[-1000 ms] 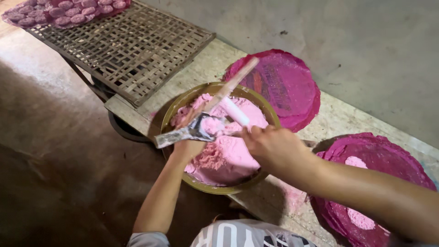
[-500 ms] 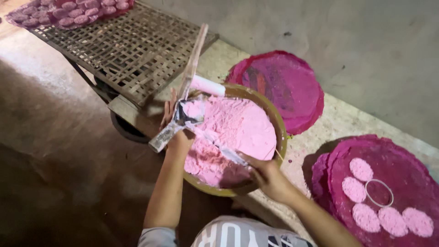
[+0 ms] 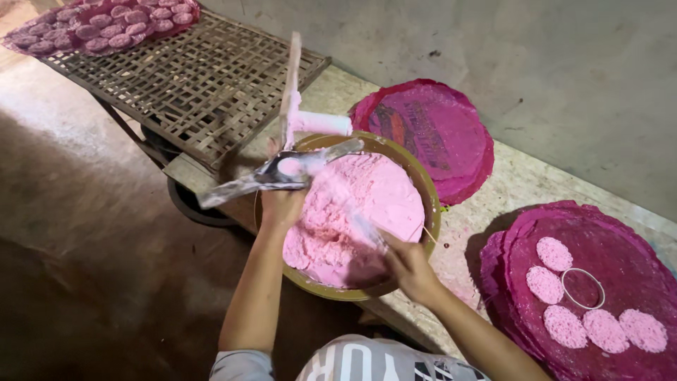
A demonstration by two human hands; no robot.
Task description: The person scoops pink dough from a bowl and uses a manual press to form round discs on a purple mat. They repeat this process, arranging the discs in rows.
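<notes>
A wide brown bowl (image 3: 431,212) holds a heap of pink paste (image 3: 352,201). At the bowl's left rim, my left hand (image 3: 281,206) grips a flat metal scoop (image 3: 278,175) with a small pink lump on it. A wooden stick (image 3: 290,85) with a pale pink crosspiece rises just behind that hand; I cannot tell whether the hand holds it. My right hand (image 3: 410,269) is at the bowl's near rim, closed on a thin paste-coated tool (image 3: 367,229) that pokes into the paste.
A round magenta mat (image 3: 437,130) lies behind the bowl. Another magenta mat (image 3: 606,233) at the right carries several pink discs (image 3: 554,252) and a metal ring (image 3: 582,288). A bamboo rack (image 3: 190,85) at the left bears a cloth of pink discs (image 3: 106,25). The brown floor lies below.
My right hand has drawn back from the middle of the bowl to its near rim. The left hand keeps the scoop at the left rim; the stick now stands more upright.
</notes>
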